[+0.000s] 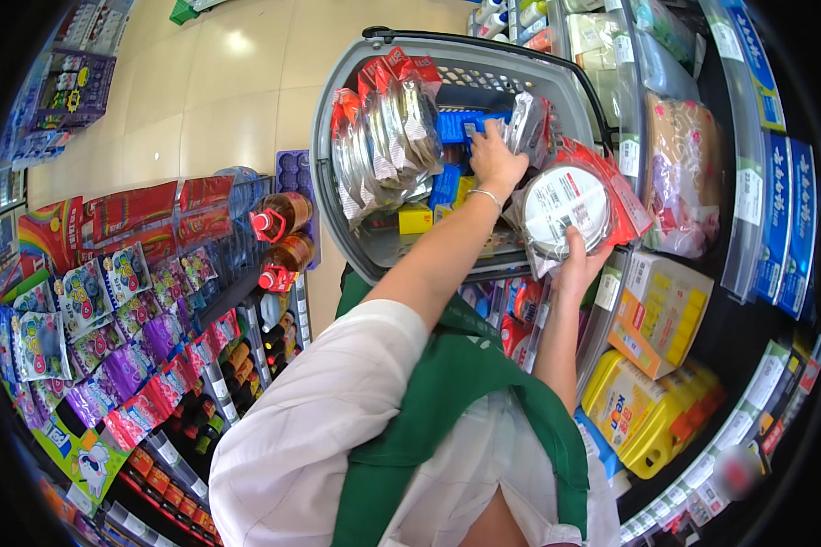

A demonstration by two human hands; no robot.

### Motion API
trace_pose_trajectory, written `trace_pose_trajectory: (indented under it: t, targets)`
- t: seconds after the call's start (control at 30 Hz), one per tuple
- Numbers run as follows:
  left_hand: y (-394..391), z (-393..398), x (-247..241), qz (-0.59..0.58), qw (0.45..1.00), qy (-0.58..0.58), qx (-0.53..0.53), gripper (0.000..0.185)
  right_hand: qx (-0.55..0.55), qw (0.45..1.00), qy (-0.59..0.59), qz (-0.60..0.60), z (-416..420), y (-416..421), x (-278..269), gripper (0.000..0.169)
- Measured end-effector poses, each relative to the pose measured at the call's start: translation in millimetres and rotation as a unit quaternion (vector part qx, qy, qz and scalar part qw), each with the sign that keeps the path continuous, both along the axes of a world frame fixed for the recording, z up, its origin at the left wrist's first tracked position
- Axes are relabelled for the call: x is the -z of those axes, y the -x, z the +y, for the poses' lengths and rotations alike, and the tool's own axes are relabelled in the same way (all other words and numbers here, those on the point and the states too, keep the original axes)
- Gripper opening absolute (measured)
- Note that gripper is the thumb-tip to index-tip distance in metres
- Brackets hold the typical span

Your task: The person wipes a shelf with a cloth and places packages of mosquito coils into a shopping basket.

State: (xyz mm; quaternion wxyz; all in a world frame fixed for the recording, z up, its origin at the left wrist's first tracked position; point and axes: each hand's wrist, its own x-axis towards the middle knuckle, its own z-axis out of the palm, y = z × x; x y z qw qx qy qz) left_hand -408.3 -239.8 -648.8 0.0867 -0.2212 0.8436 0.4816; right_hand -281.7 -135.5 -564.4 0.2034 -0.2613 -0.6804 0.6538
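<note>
A grey plastic shopping basket (pixel 369 256) with a black handle is in front of me. My left hand (pixel 498 158) reaches inside it, fingers at a blue box (pixel 460 127) and a clear-wrapped package (pixel 528 130). Its fingertips are partly hidden, so whether they grip is unclear. My right hand (pixel 581 261) holds a round white-labelled item in a clear and red bag (pixel 566 205), thumb across the label, at the basket's right rim. Several red-topped clear packets (pixel 390 130) stand in a row along the basket's left side. Low in the basket, a yellow box (pixel 416 219) lies near another blue box (pixel 445 186).
Shelves on the right hold a yellow Keon container (pixel 633 410), a carton (pixel 663 314) and a patterned soft pack (pixel 681 178). Left of the basket are red-capped bottles (pixel 284 215) and hanging candy bags (pixel 89 294). Beige tiled floor (pixel 232 102) extends beyond.
</note>
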Motion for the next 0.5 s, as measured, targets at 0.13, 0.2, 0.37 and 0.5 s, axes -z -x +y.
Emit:
trace_pose_trajectory:
  t: [0.13, 0.2, 0.37, 0.5]
  targets:
    - [-21.3, -21.7, -34.6, 0.174, 0.985, -0.010, 0.004, 0.062, -0.006, 0.998, -0.053, 0.028, -3.4, -3.2, -18.6, 0.067]
    - [-31.8, -33.4, -57.8, 0.270, 0.963, -0.016, 0.011, 0.060, 0.006, 0.996, -0.075, 0.050, -4.5, -3.6, -26.5, 0.064]
    - [-57.4, -70.6, -110.4, 0.488, 0.871, -0.002, 0.063, 0.064, 0.032, 0.997, 0.004, 0.077, -12.5, -3.0, -47.6, 0.069]
    - [-69.2, -102.9, -143.7, 0.542, 0.837, -0.063, 0.051, 0.063, 0.045, 0.989, 0.081, 0.116, -25.9, -6.6, -66.7, 0.067]
